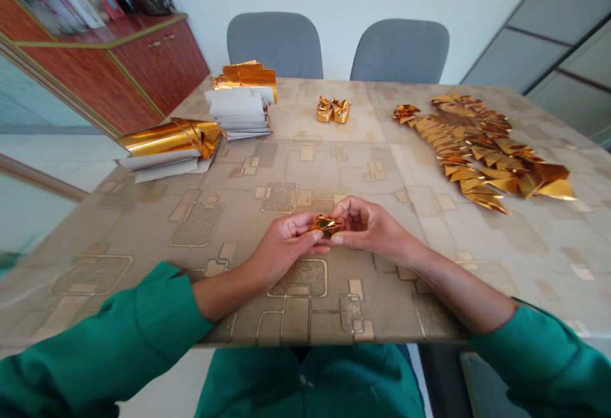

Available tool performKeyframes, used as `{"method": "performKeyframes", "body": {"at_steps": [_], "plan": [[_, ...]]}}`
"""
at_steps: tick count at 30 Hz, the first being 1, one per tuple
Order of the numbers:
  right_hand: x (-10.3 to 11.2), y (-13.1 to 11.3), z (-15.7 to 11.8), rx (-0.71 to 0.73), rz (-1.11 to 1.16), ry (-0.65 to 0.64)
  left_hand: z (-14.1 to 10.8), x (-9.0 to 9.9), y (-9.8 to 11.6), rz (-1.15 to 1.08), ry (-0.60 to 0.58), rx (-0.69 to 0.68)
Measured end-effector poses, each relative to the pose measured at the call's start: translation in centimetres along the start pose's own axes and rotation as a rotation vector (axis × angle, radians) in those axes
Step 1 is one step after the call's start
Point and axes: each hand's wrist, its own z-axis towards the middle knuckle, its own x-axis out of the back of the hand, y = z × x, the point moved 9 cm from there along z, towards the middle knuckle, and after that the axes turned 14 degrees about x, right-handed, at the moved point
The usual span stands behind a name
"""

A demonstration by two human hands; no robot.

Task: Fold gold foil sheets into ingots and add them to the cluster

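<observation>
Paper bundle (pixel 167 139) and paper stack (pixel 241 112) at left appear unworked. Fingers of the left hand (pixel 282 240) and right hand (pixel 375 227) pinch one folded gold piece (pixel 327 224) over the counter's (pixel 233 189) near side. Two shaped pieces (pixel 326 111) beyond seem finished; layered pieces (pixel 506 160) at right seem part-formed.

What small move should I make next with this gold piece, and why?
Perhaps gently press the folds of the small gold piece into shape: the left hand and right hand both hold it, and the two folded gold pieces farther back could serve as a model.
</observation>
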Motion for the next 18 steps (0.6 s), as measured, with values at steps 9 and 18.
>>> {"method": "performKeyframes", "body": {"at_steps": [9,18], "plan": [[0.7,1.0,-0.4,-0.022,-0.090,0.062,-0.2,-0.3,0.2,-0.030,-0.022,-0.009],[0.9,0.7,-0.3,-0.039,-0.106,0.043,0.1,-0.3,-0.2,-0.078,-0.062,0.033]]}}
